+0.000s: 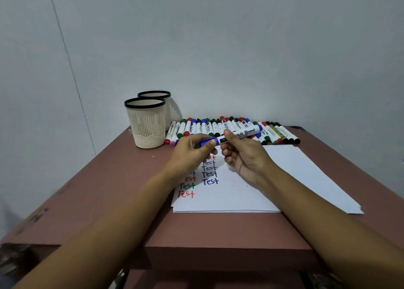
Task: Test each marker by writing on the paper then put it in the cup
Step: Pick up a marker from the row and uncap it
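Together, both forearms reach over the paper [240, 192], hands raised above its far edge: the left hand [190, 151] pinches the blue cap [206, 141], the right hand [242, 155] grips the marker [244, 133] barrel; the cup [146, 122] stands beyond its left corner.

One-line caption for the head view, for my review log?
Left hand pinches the blue cap of a white-barrelled whiteboard marker held by the right hand, above white paper bearing handwritten "Test" lines.

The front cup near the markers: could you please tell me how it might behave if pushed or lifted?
The front cup probably lifts lightly: its walls are slotted and no markers show above its rim. Taller than wide, it may tip if pushed high. Standing on its base, it should not roll.
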`<control>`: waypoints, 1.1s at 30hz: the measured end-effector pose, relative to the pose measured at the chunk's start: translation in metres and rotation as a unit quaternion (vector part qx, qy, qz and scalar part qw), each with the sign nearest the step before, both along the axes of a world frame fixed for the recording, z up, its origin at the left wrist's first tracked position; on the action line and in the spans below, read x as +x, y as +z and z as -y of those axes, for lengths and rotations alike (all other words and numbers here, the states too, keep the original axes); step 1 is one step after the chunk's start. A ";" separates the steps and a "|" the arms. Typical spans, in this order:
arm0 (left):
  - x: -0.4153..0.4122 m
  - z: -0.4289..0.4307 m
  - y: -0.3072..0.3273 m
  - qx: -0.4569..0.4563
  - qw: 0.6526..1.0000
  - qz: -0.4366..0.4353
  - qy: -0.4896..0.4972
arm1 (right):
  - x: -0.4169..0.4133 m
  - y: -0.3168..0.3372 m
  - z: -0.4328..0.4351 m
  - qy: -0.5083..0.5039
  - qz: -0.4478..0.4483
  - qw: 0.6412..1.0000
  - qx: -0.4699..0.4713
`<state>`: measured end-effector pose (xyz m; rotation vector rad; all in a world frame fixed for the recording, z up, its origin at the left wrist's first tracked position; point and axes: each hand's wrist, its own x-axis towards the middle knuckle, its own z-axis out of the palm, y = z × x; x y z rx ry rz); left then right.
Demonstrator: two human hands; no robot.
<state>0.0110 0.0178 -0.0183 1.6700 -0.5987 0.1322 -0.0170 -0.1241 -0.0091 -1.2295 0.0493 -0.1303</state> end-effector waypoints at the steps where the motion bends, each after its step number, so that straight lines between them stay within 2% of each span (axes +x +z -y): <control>1: 0.001 -0.001 0.000 0.004 1.000 -0.006 0.000 | 0.000 0.001 0.001 0.003 -0.001 1.000 -0.005; 3: 0.002 -0.001 0.002 -0.015 0.999 -0.037 -0.004 | 0.002 0.004 0.002 0.006 0.009 1.000 -0.013; 7: 0.003 0.001 0.009 -0.131 0.980 -0.147 -0.016 | 0.004 0.010 0.002 0.001 0.015 1.000 -0.026; 9: 0.005 -0.003 0.012 -0.170 0.971 -0.166 -0.001 | 0.009 0.010 0.005 -0.032 0.003 0.999 -0.043; 10: 0.006 -0.005 0.012 -0.167 0.973 -0.155 0.024 | 0.011 0.010 0.008 -0.071 -0.003 0.994 -0.080; 13: 0.004 -0.009 0.016 -0.094 0.987 -0.062 0.116 | 0.013 0.004 0.014 -0.178 0.014 0.941 -0.287; 16: -0.001 -0.010 0.029 -0.087 0.984 -0.018 0.157 | 0.010 -0.008 0.016 -0.146 0.042 0.909 -0.387; 18: 0.003 -0.015 0.047 -0.048 0.978 0.036 0.202 | 0.015 -0.018 0.019 -0.126 0.052 0.852 -0.505; 20: 0.017 -0.026 0.074 0.026 0.957 0.126 0.260 | 0.020 -0.024 0.021 -0.104 0.052 0.790 -0.602; 23: 0.047 -0.050 0.119 0.114 0.909 0.212 0.341 | 0.018 -0.025 0.017 -0.076 0.032 0.725 -0.684; 28: 0.098 -0.089 0.149 0.236 0.864 0.198 0.399 | 0.015 -0.022 0.016 -0.073 0.029 0.702 -0.707; 33: 0.125 -0.092 0.134 0.331 0.849 0.159 0.379 | 0.018 -0.023 0.016 -0.067 0.027 0.698 -0.713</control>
